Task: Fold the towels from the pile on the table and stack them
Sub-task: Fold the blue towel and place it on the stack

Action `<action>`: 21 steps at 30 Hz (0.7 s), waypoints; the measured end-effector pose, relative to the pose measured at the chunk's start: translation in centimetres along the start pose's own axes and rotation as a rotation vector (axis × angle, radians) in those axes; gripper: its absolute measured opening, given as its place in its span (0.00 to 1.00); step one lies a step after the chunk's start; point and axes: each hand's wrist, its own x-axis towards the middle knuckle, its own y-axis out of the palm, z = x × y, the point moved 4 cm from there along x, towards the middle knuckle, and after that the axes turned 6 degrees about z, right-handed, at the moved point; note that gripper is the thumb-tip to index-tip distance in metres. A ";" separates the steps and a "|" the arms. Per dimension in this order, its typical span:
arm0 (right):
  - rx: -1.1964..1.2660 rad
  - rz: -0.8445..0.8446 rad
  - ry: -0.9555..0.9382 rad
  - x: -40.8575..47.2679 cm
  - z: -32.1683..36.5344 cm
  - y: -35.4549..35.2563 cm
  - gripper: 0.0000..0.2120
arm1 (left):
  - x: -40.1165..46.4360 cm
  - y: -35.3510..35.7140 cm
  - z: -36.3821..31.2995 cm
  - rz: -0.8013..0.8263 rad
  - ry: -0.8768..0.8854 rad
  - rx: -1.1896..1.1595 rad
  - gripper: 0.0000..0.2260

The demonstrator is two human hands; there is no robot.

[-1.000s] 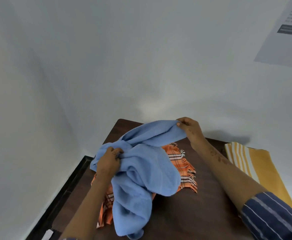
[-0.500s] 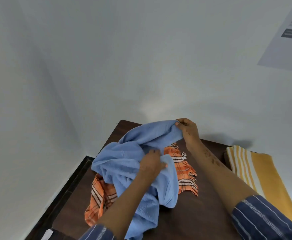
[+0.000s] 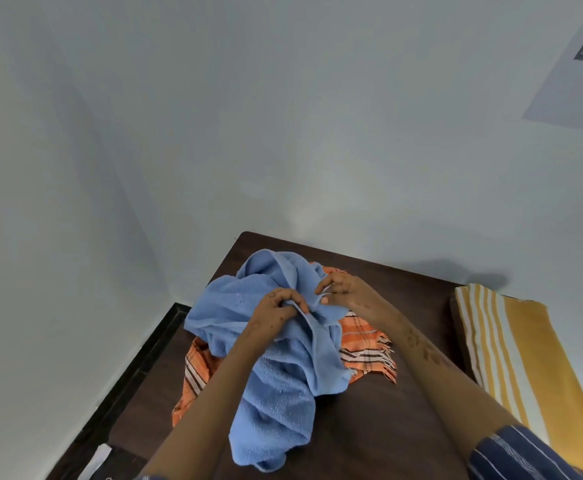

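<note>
Both hands met at the blue towel, left hand and right hand each pinching its edge, as it lay bunched over the orange towel on the table.

One view only here, from the head camera, looking forward and steeply down over the person's own forearms onto the dark brown wooden table, which fills the lower middle of the wide-angle picture. It sits close in, so the crumpled light blue terry towel lies right under the lens and both arms enter from the bottom edge. The upper two thirds take in the plain pale grey wall behind the table, its corner running down the left.
</note>
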 end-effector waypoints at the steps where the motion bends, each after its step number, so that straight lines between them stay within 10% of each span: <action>1: 0.084 -0.033 0.004 -0.2 0.0 -0.3 0.08 | 0.2 0.0 0.3 -0.029 -0.026 -0.037 0.14; 10: 0.018 -0.336 0.014 -3.0 -0.4 1.2 0.08 | 1.1 0.5 1.8 -0.122 -0.083 0.045 0.03; 21: -0.197 -0.122 0.117 -5.1 -1.2 4.0 0.15 | 1.4 0.0 2.2 -0.231 -0.115 -0.008 0.08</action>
